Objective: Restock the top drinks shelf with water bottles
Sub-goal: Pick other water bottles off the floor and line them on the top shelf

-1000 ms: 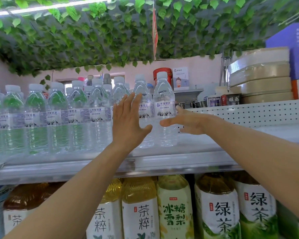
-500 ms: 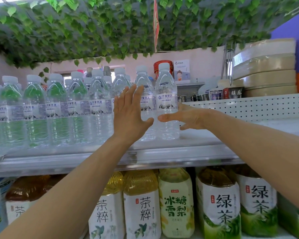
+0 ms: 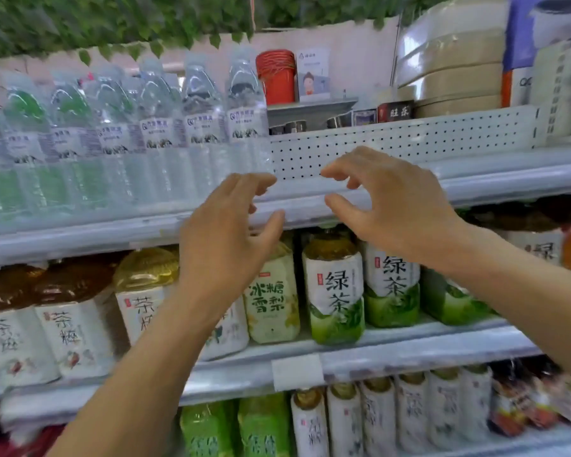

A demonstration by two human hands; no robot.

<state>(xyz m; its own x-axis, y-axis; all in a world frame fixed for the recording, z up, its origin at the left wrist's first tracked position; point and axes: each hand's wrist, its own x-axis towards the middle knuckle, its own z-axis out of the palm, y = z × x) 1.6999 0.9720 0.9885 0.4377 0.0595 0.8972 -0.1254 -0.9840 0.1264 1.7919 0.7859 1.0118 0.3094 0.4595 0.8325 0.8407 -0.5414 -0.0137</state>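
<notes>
Several clear water bottles with white caps stand in a row on the left half of the top shelf; the rightmost bottle ends the row. My left hand hovers in front of the shelf's front edge, below that bottle, fingers loosely curled, holding nothing. My right hand hangs beside it to the right, fingers loosely curled, also holding nothing. Neither hand touches a bottle.
A white perforated back panel runs behind the bare right half of the top shelf. Tea bottles fill the shelf below, more drinks the lowest one. A red container, stacked boxes and hanging leaves lie behind and above.
Both hands have come off the two rightmost water bottles and dropped back to the shelf's front edge. The view has tilted down, showing the lower shelves.
</notes>
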